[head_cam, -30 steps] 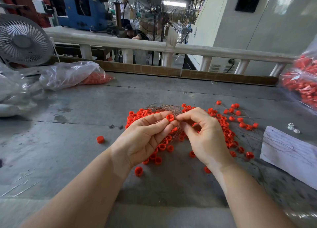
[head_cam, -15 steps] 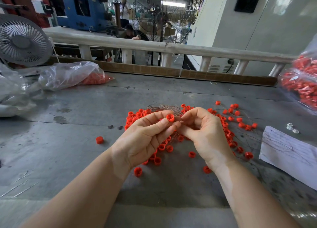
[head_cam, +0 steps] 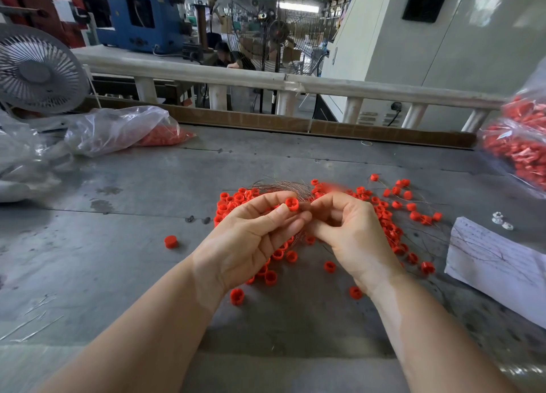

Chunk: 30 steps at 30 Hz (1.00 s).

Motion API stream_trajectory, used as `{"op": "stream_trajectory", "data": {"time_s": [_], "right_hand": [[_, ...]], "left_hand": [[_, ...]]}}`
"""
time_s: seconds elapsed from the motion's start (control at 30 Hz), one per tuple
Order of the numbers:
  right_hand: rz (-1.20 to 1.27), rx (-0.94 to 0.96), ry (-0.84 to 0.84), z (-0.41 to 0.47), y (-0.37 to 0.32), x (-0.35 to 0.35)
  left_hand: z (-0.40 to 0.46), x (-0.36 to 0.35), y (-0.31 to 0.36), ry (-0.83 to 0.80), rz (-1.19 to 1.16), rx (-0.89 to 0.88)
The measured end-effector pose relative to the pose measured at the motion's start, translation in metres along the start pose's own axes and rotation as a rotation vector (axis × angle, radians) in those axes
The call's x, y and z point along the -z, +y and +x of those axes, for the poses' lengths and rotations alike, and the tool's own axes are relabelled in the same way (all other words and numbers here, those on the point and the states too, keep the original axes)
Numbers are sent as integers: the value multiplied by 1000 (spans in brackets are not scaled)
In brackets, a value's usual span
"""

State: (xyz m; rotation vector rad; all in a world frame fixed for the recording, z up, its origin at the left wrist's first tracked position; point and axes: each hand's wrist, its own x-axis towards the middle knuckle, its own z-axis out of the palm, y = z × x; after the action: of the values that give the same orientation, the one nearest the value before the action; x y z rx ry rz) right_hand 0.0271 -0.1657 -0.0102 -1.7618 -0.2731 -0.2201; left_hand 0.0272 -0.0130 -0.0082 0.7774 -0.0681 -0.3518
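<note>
- Head view: the left hand pinches a small red plastic ring cap at frame centre, above the grey metal table.
- The right hand curls its fingertips just beside the cap; I cannot tell what they hold.
- Loose red caps and thin copper wires crowd underneath, with a white paper sheet at lower right.

no writing, label or number is legible anywhere

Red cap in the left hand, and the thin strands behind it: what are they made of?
The red cap pinched by the left hand looks like moulded plastic: uniform colour, smooth with a dull sheen, thin wall. The thin strands look like bare metal wire, perhaps copper: brownish glints, springy curves.
</note>
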Motion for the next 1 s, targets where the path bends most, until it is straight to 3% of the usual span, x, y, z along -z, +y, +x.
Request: {"op": "stream_trajectory", "data": {"time_s": [0.3,0.47,1.0], "right_hand": [[-159,28,-17,1,-2,3],[-287,39,-38,0,-2,1],[-334,35,-17,0,-4,5]], "left_hand": [[2,1,0,117,-66,-57],[3,0,0,85,-92,-53],[6,5,-1,120,-73,-85]]}}
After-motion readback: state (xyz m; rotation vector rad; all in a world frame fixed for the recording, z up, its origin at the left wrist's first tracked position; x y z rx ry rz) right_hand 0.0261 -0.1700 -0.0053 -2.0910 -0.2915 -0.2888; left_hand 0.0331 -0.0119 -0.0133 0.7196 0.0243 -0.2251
